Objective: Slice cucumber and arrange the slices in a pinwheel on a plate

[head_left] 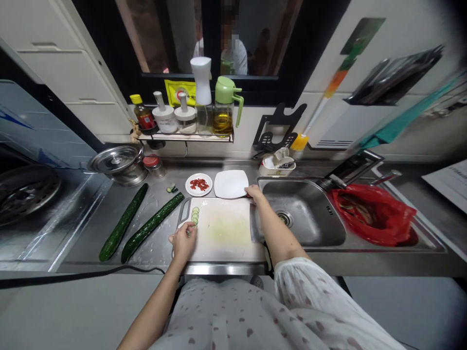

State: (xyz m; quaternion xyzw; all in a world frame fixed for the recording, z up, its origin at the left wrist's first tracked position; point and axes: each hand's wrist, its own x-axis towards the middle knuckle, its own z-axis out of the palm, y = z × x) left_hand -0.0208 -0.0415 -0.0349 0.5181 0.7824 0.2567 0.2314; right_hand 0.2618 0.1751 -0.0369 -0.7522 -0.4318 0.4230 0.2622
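Observation:
On the left part of the white cutting board (pixel 226 247) lies a short row of overlapping cucumber slices (pixel 195 214). My left hand (pixel 184 240) is at the near end of that row, its fingers curled together around cucumber slices, mostly hidden by the fingers. At the board's far edge sits a bare white squarish plate (pixel 231 183). My right hand (pixel 254 192) grips its right corner, thumb and fingers closed on the rim. A small round plate (pixel 199 192) beside it carries chopped red pieces. Two long cucumbers (pixel 153 227) rest left of the board.
Cucumber end pieces (pixel 171 187) lie behind the board. A lidded steel pot (pixel 118 163) and a red-capped jar (pixel 154 166) stand at the back left. To the right are a sink (pixel 310 209) and a red plastic bag (pixel 390 218). A shelf (pixel 189 138) holds seasoning bottles.

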